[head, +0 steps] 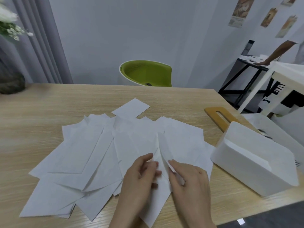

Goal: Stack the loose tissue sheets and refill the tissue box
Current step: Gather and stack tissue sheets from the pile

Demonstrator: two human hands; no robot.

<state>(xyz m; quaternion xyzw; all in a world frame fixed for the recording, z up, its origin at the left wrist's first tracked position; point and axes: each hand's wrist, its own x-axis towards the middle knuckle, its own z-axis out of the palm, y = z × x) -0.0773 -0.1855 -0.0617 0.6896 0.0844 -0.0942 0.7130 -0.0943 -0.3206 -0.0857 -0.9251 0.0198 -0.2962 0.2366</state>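
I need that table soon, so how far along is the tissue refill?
Early stage. Done: the white tissue box stands open and empty, its wooden lid off behind it. In hand: both hands, left hand and right hand, pinch one sheet. Left: the loose tissue sheets are still spread across the table, unstacked.

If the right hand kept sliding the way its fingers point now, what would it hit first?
The right hand points up and left across the spread tissue sheets. It would likely meet the left hand first, just beside it, then more sheets. Depth is unclear.
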